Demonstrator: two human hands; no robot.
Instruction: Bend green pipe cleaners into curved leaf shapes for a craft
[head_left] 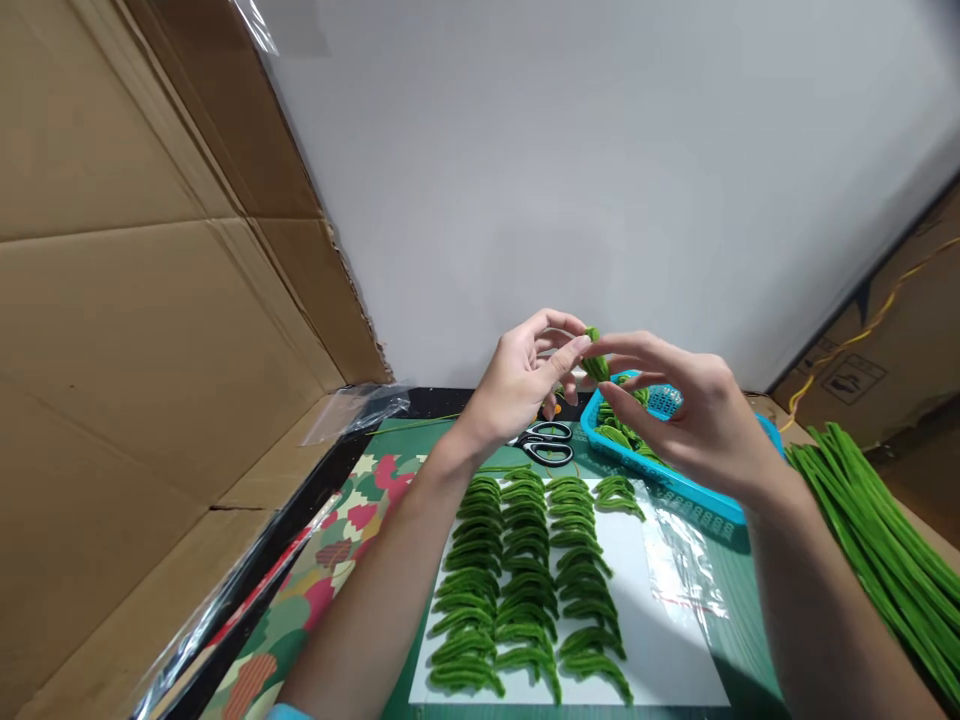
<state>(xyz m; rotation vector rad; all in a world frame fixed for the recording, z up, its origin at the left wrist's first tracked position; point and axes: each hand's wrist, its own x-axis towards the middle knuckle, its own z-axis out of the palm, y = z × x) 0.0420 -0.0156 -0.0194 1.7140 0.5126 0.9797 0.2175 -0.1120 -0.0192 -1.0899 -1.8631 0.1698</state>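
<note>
A small leaf-like piece of bent green pipe cleaner is held up above the far end of the table. My left hand pinches it between thumb and fingers. From the other side, my right hand has its thumb and fingertips closed on its edge. Below my hands, several similar curved green pipe cleaner pieces lie in columns on a white sheet. More green pieces fill part of a blue plastic basket, which my right hand and forearm partly cover.
Black-handled scissors lie behind the white sheet. A clear plastic bag rests at the sheet's right. Long green pipe cleaners are bundled at far right. Cardboard walls the left side, and a pale wall stands behind.
</note>
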